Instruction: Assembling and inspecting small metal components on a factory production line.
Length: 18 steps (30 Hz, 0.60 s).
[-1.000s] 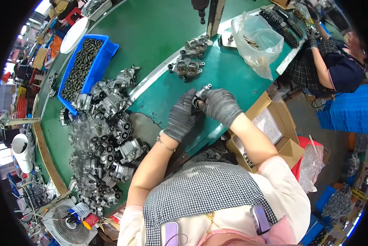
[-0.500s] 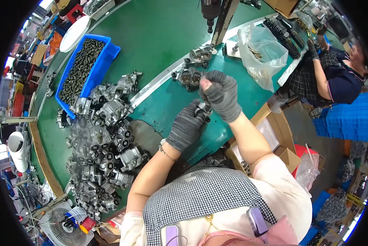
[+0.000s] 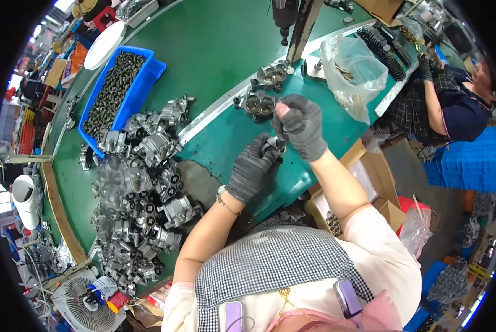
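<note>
Both of my hands wear dark grey knitted gloves. My left hand point(image 3: 252, 170) is closed around a metal caliper-like casting point(image 3: 274, 145), mostly covered by the fingers, over the green bench. Just above it my right hand point(image 3: 302, 126) is closed in a pinch, its bare thumb tip showing. Whatever lies in that pinch is hidden by the fingers. Beyond my hands, two similar castings with paired round bores sit on the bench, the nearer casting point(image 3: 257, 104) close to my right fingertips and the farther casting point(image 3: 272, 75) behind it.
A large heap of castings point(image 3: 140, 193) fills the left side. Behind it stands a blue bin point(image 3: 154, 69) of small dark fittings. A power-driver head point(image 3: 284, 22) hangs at the far middle. To the right are a clear plastic bag point(image 3: 356, 72), black springs point(image 3: 386, 50) and a co-worker point(image 3: 452, 105).
The whole view has shifted slightly. My left hand stays on the casting, while my right hand remains pinched above it with its fingers turned a little.
</note>
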Tool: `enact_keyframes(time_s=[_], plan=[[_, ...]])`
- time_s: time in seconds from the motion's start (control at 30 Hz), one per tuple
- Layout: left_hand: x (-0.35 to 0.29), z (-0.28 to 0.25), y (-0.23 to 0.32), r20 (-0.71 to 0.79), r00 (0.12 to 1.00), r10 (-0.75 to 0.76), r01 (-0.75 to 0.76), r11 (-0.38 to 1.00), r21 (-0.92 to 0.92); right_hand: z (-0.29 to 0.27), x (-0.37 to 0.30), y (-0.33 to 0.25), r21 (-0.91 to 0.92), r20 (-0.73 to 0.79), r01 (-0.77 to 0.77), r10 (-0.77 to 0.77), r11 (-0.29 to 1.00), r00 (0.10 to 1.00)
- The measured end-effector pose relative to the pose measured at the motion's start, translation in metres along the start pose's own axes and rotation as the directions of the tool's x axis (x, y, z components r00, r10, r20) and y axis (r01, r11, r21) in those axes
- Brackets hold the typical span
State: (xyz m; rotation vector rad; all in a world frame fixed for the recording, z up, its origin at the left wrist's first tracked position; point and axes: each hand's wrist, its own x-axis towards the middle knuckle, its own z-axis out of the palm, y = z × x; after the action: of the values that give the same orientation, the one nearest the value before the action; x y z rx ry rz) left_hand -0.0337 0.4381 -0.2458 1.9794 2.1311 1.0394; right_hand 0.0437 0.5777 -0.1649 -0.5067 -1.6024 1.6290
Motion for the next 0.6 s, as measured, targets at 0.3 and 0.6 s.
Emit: enact_keyframes(time_s=[0.3, 0.6], plan=[[0.015, -0.004, 0.002, 0.139, 0.947, -0.289, 0.313, 0.928, -0.202, 0.014, -0.011, 0.014, -0.192, 0.157, 0.267, -0.239, 0.945, 0.958], [0.080, 0.012, -0.038, -0.174, 0.955, -0.242, 0.247, 0.969, 0.003, -0.041, -0.019, -0.052, 0.250, -0.241, 0.355, -0.298, 0.901, 0.924]])
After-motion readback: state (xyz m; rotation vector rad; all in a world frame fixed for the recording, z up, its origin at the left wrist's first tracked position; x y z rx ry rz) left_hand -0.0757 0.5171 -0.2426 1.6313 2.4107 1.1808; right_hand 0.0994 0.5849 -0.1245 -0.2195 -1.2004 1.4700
